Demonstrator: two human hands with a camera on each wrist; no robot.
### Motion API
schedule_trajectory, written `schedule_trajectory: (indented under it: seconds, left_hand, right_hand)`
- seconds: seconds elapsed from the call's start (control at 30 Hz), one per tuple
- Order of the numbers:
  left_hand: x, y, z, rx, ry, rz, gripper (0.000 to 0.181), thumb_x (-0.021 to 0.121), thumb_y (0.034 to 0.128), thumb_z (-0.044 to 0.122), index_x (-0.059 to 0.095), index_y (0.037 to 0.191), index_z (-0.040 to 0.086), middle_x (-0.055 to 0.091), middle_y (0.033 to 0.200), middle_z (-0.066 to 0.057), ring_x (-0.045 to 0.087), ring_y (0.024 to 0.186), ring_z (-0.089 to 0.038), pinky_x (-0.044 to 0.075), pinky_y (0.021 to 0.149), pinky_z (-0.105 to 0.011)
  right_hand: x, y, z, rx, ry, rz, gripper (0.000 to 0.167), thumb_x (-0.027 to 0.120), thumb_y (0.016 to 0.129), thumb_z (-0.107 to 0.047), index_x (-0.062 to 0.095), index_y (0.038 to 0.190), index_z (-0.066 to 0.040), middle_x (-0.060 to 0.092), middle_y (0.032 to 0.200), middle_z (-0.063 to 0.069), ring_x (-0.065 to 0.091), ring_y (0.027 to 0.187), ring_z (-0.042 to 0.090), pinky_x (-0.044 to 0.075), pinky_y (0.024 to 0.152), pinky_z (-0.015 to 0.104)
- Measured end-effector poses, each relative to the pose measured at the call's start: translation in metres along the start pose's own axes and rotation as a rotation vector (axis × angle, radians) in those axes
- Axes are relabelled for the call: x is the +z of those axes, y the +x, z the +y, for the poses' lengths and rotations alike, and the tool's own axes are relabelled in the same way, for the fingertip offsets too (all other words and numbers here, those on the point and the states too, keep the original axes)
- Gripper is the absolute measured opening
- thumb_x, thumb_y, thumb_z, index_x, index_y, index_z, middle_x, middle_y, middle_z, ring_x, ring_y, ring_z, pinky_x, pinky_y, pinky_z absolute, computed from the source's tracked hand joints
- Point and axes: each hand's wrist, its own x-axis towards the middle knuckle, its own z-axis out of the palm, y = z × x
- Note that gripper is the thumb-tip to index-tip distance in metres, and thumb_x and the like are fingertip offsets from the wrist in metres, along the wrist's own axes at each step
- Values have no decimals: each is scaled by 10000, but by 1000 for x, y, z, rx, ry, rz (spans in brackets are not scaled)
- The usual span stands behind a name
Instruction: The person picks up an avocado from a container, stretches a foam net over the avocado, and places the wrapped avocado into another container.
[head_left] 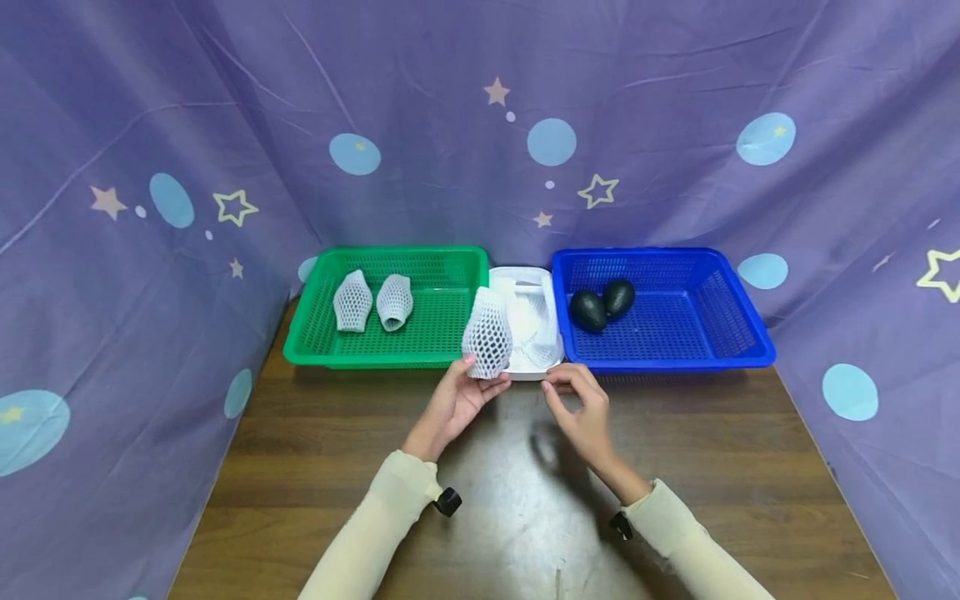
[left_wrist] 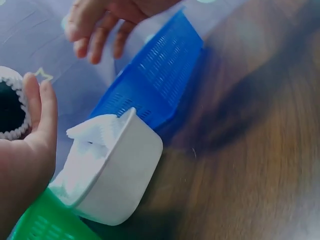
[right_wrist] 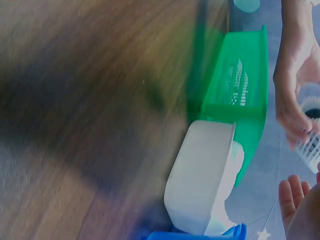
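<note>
In the head view my left hand (head_left: 459, 402) grips an avocado in a white foam net (head_left: 488, 333), upright in front of the green basket's right end. The dark avocado (left_wrist: 11, 107) shows through the net's end in the left wrist view; in the right wrist view the netted fruit (right_wrist: 311, 142) is partly cut off. My right hand (head_left: 583, 410) holds nothing, its fingers loosely bent, by the front of a white box (head_left: 534, 375). White foam nets (left_wrist: 95, 145) lie in that box. Two bare avocados (head_left: 588, 311) sit in the blue basket (head_left: 675, 364).
The green basket (head_left: 375, 360) on the left holds two netted pieces (head_left: 352, 302). White box and both baskets stand in a row at the back of the wooden table (head_left: 360, 467). A purple patterned cloth (head_left: 450, 167) hangs behind and at the sides.
</note>
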Motion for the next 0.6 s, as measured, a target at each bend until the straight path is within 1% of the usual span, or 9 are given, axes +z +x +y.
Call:
schedule_trajectory:
  seconds: [0.07,0.13,0.23,0.33,0.4,0.5,0.6]
  left_hand:
    - [-1,0,3,-41,-78,-7,363,416,1040,277,375,1322,52,674,1091,-102,719,952,-188,560,998,-350]
    - [-2,0,6,-76,-148,-10,440,490,1019,338,374,1320,39,676,1073,-125,709,961,-197,555,1006,-354]
    - [-4,0,8,-115,-213,-23,554,592,966,381,369,1325,22,663,1081,-135,693,985,-212,544,1022,-359]
    - [-7,-1,10,-130,-226,-63,573,620,950,364,356,1342,39,658,1113,-132,691,1016,-218,536,1036,-365]
    - [-9,-1,10,-128,-216,-98,563,618,948,334,343,1359,65,658,1137,-128,695,1039,-221,532,1044,-374]
    - [-11,-1,10,-127,-204,-138,571,633,934,273,326,1382,96,649,1190,-130,691,1088,-236,526,1055,-391]
    - [-11,-1,11,-129,-182,-157,606,648,920,207,309,1415,120,599,1270,-131,662,1153,-258,517,1070,-401]
  right_hand:
    - [-3,2,2,3,-5,-2,153,677,783,248,658,868,123,649,918,296,607,864,366,558,764,157]
    - [-5,4,3,4,-15,-5,149,676,782,246,657,865,124,653,904,297,605,847,371,543,757,135]
    - [-7,6,4,10,-26,-10,136,685,789,237,660,864,127,659,888,294,608,819,371,531,741,121]
    - [-8,8,4,23,-44,-17,127,691,796,226,665,869,125,665,876,283,612,788,354,522,724,111]
    - [-9,9,3,34,-59,-22,123,694,801,218,669,873,121,668,872,273,616,776,341,522,715,117]
    - [-11,12,2,50,-82,-31,113,696,811,206,672,876,116,671,867,265,629,773,312,538,700,151]
    - [-13,15,2,58,-105,-40,108,702,814,200,676,886,124,674,861,255,646,770,290,564,680,198]
